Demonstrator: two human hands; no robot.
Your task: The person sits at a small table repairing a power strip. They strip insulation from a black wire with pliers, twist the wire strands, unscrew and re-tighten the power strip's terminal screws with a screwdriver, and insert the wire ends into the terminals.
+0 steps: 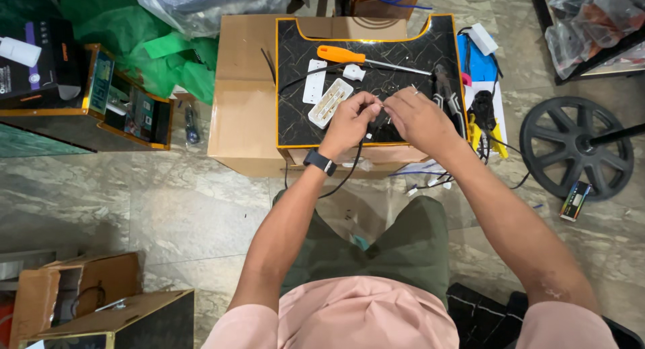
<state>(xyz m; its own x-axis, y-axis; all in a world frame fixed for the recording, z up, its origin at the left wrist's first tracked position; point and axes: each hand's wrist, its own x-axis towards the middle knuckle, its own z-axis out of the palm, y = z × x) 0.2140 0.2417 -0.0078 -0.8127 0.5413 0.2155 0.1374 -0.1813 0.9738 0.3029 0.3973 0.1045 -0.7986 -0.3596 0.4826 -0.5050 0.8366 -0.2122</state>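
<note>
My left hand point(351, 122) and my right hand point(420, 118) meet over a black marbled board point(295, 87) with a gold edge, both pinching the end of a black cable point(348, 169) that hangs down toward my lap. A white open socket case point(330, 102) lies just left of my left hand, with a white cover plate point(314, 81) beside it. An orange-handled screwdriver point(356, 57) and a small white part point(353, 71) lie farther back on the board. Black pliers point(443, 87) rest by my right hand.
The board sits on a cardboard box point(238, 94). Yellow-handled cutters point(487, 124), a blue card point(478, 63) and a white block point(483, 38) lie to the right. A black wheel point(576, 147) stands on the marble floor. Open boxes sit at left point(101, 97) and lower left point(101, 302).
</note>
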